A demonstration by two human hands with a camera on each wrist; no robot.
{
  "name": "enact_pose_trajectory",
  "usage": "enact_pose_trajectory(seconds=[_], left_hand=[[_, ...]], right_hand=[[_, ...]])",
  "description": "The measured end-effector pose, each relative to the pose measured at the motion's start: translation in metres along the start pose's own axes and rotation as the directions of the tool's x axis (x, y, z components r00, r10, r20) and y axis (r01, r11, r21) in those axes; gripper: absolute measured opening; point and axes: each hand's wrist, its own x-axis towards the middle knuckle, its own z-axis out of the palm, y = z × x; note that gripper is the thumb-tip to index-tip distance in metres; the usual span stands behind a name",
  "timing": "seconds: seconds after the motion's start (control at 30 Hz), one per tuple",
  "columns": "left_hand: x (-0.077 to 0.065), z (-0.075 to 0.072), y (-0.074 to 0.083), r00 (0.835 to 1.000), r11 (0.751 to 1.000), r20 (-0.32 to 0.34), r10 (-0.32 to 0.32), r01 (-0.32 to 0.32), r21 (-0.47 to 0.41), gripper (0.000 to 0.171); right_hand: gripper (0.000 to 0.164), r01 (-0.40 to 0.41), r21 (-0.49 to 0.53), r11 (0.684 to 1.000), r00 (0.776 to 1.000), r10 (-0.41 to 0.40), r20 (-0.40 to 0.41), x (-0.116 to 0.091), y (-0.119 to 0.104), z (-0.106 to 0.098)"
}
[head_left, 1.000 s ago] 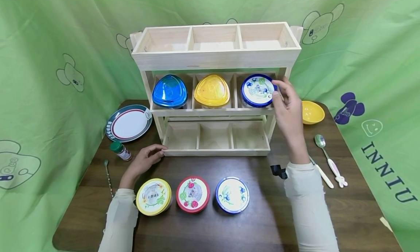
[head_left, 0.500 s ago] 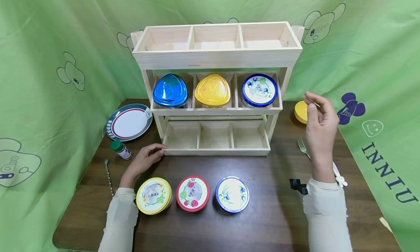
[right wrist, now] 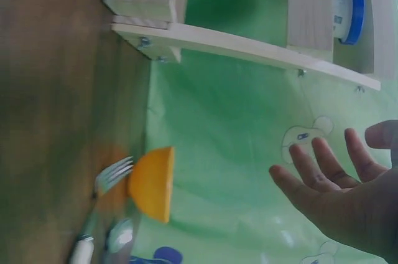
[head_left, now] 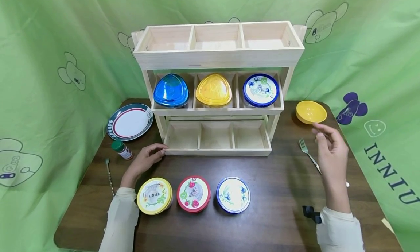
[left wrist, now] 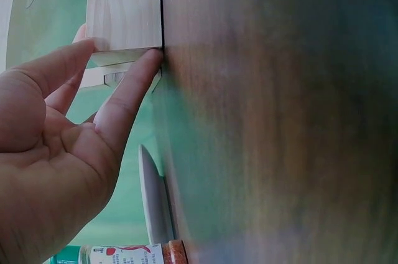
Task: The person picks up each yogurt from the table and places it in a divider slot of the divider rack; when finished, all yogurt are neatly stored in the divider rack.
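My left hand (head_left: pixel 148 160) touches the lower left corner of a wooden three-tier shelf rack (head_left: pixel 218 58) with extended fingers; the left wrist view shows its fingertips against the board's end. Over the table's right side, my right hand (head_left: pixel 333 153) hovers with loosely bent fingers, holding nothing. Across the middle tier sit a blue-lidded container (head_left: pixel 171 90), a yellow-lidded container (head_left: pixel 214 90) and a round tub with a blue-rimmed lid (head_left: pixel 260 90), one per compartment. In front of the rack stand a yellow-lidded tub (head_left: pixel 155 196), a red-lidded tub (head_left: pixel 194 194) and another blue-rimmed tub (head_left: pixel 233 195).
A yellow bowl (head_left: pixel 311 112) and a fork (head_left: pixel 308 153) lie right of the rack; the right hand partly hides a spoon (right wrist: pixel 121 236). At the left are an oval plate (head_left: pixel 130 122), a green-capped spice jar (head_left: pixel 122 150) and a twisted-handle spoon (head_left: pixel 109 177). Green curtain surrounds the table.
My right hand has left the blue-rimmed tub on the middle tier and moved right and toward me, past the yellow bowl. My left hand has stayed at the rack's corner.
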Motion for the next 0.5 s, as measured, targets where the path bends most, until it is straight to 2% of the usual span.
enact_pose_trajectory(seconds=[0.33, 0.5], left_hand=[[0.000, -0.003, -0.001, 1.000, 1.000, 0.002, -0.002, 0.002, 0.006, 0.033], [0.001, -0.002, -0.002, 1.000, 1.000, 0.001, 0.006, -0.006, 0.007, 0.033]], right_hand=[[0.028, -0.142, -0.042, 0.989, 0.989, 0.143, 0.024, -0.030, 0.022, -0.009], [0.029, -0.168, -0.026, 0.985, 0.980, 0.170, 0.108, -0.047, 0.027, -0.015]])
